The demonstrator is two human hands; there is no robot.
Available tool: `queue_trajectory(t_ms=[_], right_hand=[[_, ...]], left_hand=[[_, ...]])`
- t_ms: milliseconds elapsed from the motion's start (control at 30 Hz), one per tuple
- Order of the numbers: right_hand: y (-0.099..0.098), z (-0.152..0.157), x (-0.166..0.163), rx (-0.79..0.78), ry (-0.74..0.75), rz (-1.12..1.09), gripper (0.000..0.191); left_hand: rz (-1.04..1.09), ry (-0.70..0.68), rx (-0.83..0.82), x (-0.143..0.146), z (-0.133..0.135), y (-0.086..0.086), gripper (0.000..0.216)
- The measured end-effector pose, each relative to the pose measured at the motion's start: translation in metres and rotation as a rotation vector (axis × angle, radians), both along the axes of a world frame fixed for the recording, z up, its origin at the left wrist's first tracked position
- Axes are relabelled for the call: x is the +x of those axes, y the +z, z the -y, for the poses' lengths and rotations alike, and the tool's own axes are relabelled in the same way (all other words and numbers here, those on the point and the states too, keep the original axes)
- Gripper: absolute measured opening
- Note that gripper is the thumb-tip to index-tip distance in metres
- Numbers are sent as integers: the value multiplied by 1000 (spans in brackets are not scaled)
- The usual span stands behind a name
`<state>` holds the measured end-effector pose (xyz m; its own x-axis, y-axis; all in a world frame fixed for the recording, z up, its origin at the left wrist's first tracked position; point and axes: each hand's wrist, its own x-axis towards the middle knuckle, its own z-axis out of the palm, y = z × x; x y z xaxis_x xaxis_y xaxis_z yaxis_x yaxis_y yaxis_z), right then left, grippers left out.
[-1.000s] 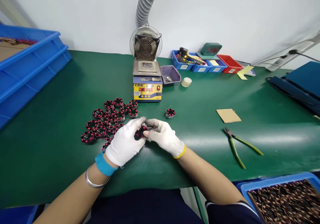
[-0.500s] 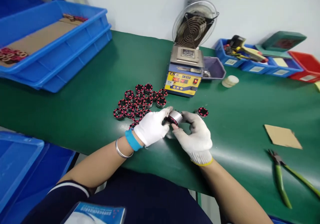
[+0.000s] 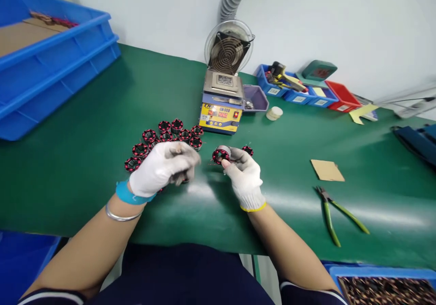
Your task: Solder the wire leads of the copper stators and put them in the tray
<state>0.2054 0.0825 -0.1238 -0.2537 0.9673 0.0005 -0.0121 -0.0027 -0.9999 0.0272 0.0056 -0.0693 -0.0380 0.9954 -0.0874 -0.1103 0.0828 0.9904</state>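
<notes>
In a white glove with a yellow cuff, my right hand (image 3: pixel 244 177) grips a motor stator (image 3: pixel 221 155), a metal ring with red and black windings. Thumb and fingers hold it just above the table, its wound face towards me. My left hand (image 3: pixel 165 166), also gloved, is apart from that stator, its fingers loosely bent and a little blurred, with nothing visible in them. It hovers over a group of similar stators (image 3: pixel 140 149), partly covering them. Another stator (image 3: pixel 247 150) stands just behind my right hand's fingers.
A yellow soldering pot (image 3: pixel 220 116) with a fan stands behind the stators. Beside it are a purple bin (image 3: pixel 257 98) and a white jar (image 3: pixel 274 113). Green-handled cutters (image 3: pixel 329 214) and a cardboard piece (image 3: pixel 327 170) lie right. Blue crates (image 3: pixel 68 55) stand left; a stator-filled crate (image 3: pixel 335 271) sits lower right.
My left hand has let go of the stator and moved left over the group. My right hand keeps the stator, now turned with its wound face towards me. The view has swung right.
</notes>
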Motion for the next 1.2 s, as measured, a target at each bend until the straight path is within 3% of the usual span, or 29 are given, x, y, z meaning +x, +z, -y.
queue_trajectory(t_ms=[67,133,267,433,533,600,700,800,1000,1067,1200], right_hand=[[2,2,0,-12,11,-19,46],[3,5,-1,-35,24,-63,45],[4,11,-4,-85,52,-124,45],[3,9,-5,-84,19,-120,47],[4,9,-5,-81,-4,-139,46],[5,11,-5,-56,-11,-148,45],[5,15,-5,26,-16,-111,41],[4,18,-4,101,-20,-42,40],[3,14,-5,66,-47,-36,42],[4,13,-6,68,-55,-37,41],[13,24,-4,164,-72,69,40]], left_hand=[[-67,155,39,6,-5,-5,28],[-183,163,14,19,-9,-14,45],[-330,75,-20,38,-8,-28,25],[-22,6,72,23,2,-15,24],[80,237,201,14,1,-12,31],[-36,305,226,16,-1,-19,31],[-320,188,157,30,-3,-32,23],[-386,205,186,42,1,-34,14],[-7,651,386,33,6,-21,15],[-104,599,337,28,5,-19,25],[-485,272,196,32,5,-18,30]])
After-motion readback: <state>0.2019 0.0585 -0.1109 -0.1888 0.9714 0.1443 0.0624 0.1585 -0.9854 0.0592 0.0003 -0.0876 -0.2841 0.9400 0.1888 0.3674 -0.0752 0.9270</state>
